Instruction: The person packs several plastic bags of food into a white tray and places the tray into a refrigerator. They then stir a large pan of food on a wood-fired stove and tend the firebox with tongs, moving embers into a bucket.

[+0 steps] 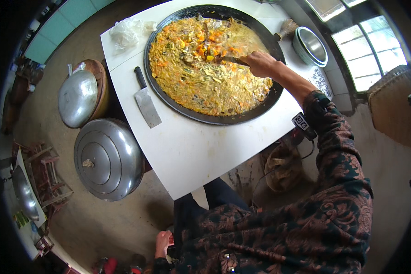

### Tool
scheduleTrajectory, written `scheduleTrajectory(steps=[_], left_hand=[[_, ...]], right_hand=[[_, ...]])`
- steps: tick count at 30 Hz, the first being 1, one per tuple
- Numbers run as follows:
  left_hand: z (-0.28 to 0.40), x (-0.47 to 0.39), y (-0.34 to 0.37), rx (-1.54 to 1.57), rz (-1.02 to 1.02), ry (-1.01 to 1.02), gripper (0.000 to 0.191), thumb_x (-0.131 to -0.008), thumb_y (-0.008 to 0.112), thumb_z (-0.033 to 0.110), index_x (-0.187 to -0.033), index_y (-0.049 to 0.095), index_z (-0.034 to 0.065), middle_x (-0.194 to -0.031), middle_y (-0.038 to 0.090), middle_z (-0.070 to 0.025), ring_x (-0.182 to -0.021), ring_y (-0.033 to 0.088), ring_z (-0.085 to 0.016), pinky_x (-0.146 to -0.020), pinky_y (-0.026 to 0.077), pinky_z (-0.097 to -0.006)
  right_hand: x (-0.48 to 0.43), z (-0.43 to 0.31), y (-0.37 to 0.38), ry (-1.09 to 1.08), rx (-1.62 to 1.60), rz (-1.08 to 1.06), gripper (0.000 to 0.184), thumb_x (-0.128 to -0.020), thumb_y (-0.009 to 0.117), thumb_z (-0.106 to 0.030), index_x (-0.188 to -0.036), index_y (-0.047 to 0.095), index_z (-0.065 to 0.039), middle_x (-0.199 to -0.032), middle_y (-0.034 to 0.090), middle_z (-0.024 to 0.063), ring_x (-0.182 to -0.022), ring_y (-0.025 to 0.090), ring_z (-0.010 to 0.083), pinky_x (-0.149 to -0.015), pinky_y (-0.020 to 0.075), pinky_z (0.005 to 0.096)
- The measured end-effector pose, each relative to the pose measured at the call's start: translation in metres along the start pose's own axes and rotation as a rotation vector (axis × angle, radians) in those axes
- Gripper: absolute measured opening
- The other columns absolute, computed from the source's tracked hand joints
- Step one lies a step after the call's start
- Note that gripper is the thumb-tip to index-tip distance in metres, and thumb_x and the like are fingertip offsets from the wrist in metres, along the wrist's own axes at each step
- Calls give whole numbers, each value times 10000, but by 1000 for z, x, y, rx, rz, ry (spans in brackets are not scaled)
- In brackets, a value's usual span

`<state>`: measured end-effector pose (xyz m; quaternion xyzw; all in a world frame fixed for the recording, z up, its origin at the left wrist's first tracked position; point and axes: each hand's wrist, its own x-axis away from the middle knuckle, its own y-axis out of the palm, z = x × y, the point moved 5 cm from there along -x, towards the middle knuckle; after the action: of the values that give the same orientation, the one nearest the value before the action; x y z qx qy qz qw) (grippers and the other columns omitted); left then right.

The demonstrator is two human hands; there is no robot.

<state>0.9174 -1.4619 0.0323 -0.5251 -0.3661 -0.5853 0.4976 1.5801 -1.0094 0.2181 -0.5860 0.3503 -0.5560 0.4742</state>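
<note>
My right hand (262, 65) is closed around the dark handle of a utensil (233, 60), whose far part is down in a chunky yellow-orange vegetable mixture (205, 85). The mixture fills a very wide, dark round pan (222, 120) on a white-topped table. A cleaver (148, 106) with a black handle lies left of the pan. My left hand (163, 242) hangs low beside my leg, off the table, fingers curled; something reddish shows at it, but I cannot tell whether it is held.
A clear plastic bag (128, 34) lies at the table's back left corner. Metal bowls with a colander (310, 47) and a bundled brush (287, 28) are at the right. Two large lidded vessels, one with a ringed metal lid (106, 159), stand left of the white table (198, 154). A window is at the right.
</note>
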Motion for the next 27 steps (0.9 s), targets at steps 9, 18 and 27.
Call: scheduleTrajectory(steps=[9, 18, 27], left_hand=[[20, -26, -19, -141, 34, 136, 216, -936, 600, 265, -909, 580, 51, -735, 622, -58, -577, 610, -160, -506, 540, -325], [24, -35, -34, -181, -5, 155, 217, -940, 597, 259, -907, 569, 47, -725, 609, -61, -580, 615, -161, -520, 545, -318], [39, -29, -39, -122, 22, 159, 201, -925, 588, 237, -922, 569, 37, -745, 616, -73, -582, 618, -174, -536, 548, -328]], right_hand=[[111, -51, -69, 35, 239, 42, 327, -927, 558, -101, -1248, 601, -143, -572, 554, 58, -440, 497, 146, -391, 358, 320], [180, -95, -92, 135, 112, 13, 442, -930, 523, -72, -1346, 547, -221, -708, 592, 115, -589, 604, 236, -514, 460, 389], [79, -78, -29, 252, 44, -37, 508, -876, 480, -50, -1347, 521, -234, -811, 664, 134, -734, 676, 283, -558, 507, 407]])
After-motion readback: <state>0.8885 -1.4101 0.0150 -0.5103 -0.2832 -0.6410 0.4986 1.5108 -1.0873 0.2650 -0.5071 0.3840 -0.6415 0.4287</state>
